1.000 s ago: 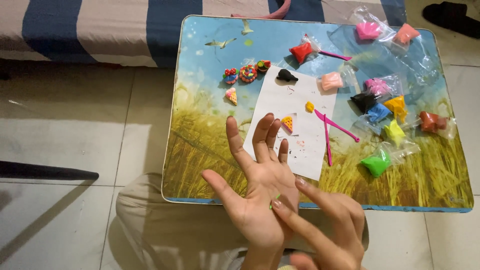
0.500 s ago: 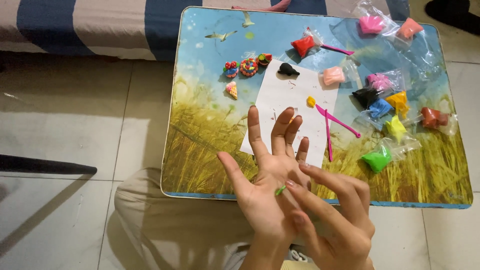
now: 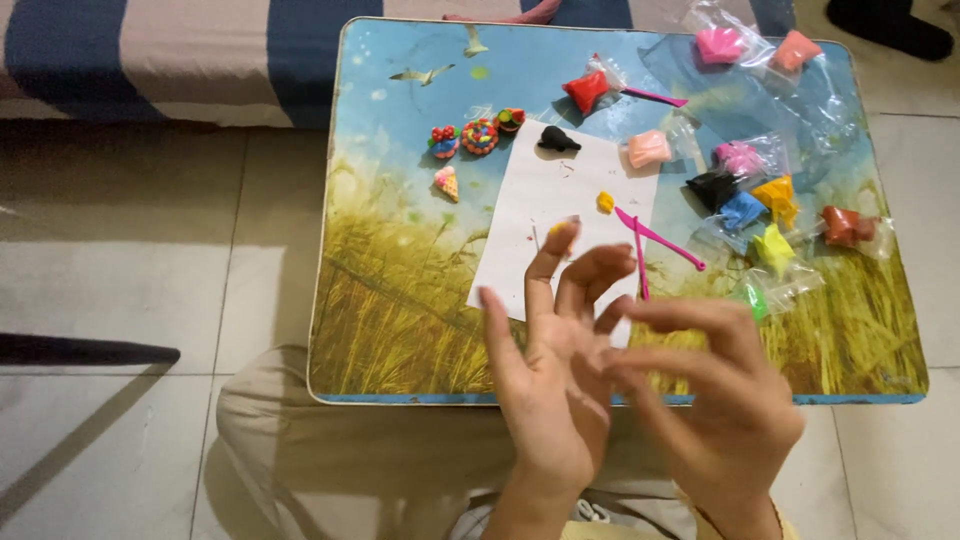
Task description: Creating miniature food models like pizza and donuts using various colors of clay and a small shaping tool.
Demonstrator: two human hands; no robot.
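Note:
My left hand [image 3: 555, 380] is held palm up over the near edge of the small picture-topped table [image 3: 400, 300], fingers spread. The fingers of my right hand [image 3: 715, 400] reach across and press on the left palm; anything between them is hidden. Just beyond the fingertips lies a white paper sheet [image 3: 560, 200]. On it are a black clay shape [image 3: 558, 139], a yellow clay bit [image 3: 605, 202] and two pink plastic tools [image 3: 655, 240].
Small coloured clay figures [image 3: 478, 135] and a clay ice-cream cone [image 3: 447, 182] lie left of the sheet. Several bags of coloured clay [image 3: 760, 200] fill the table's right side, with a red one [image 3: 585, 90] at the back. A striped cover [image 3: 150, 50] lies behind the table. My lap [image 3: 330, 450] is below it.
Both hands rose and shifted right. A green clay bit seen on the left palm is now covered by the right fingers, which have slid across the palm.

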